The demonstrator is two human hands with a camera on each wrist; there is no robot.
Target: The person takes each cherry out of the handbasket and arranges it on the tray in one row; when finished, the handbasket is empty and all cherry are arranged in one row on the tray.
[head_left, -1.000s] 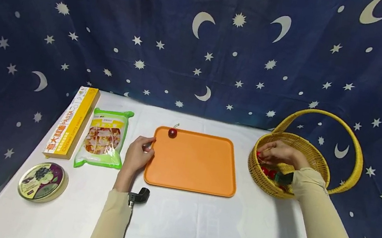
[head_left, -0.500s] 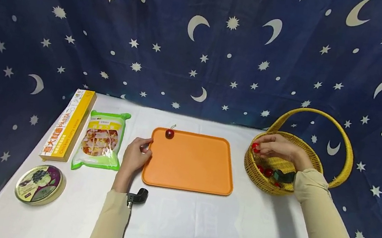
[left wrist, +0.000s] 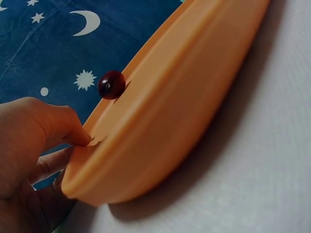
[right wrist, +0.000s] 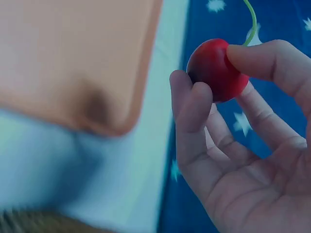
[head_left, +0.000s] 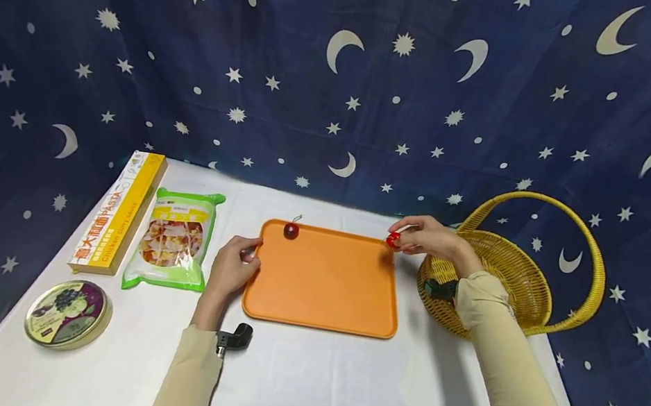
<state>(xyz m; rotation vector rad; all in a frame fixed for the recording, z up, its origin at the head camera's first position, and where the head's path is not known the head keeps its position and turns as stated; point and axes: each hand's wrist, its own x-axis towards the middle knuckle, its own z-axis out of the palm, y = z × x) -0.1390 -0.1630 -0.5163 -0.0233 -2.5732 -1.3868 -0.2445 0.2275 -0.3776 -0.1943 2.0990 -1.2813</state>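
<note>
Because the right hand (head_left: 430, 238) only pinches the cherry (head_left: 393, 240) above the tray's (head_left: 323, 301) far corner, which the left hand (head_left: 233, 265) grips, a loose release might roll it onto the tabletop (head_left: 336, 387).

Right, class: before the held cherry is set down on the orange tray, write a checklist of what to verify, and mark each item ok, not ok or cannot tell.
1. Held cherry pinched firmly by the right hand: ok.
2. Cherry over the orange tray: not ok; it hangs at the far right corner, beside the rim.
3. Left hand steadying the tray's left edge: ok.
4. Bare tray floor free for landing: ok; only the dark cherry lies there, at the far edge.
5. Cherries left in the basket: cannot tell; the arm hides its inside.
</note>
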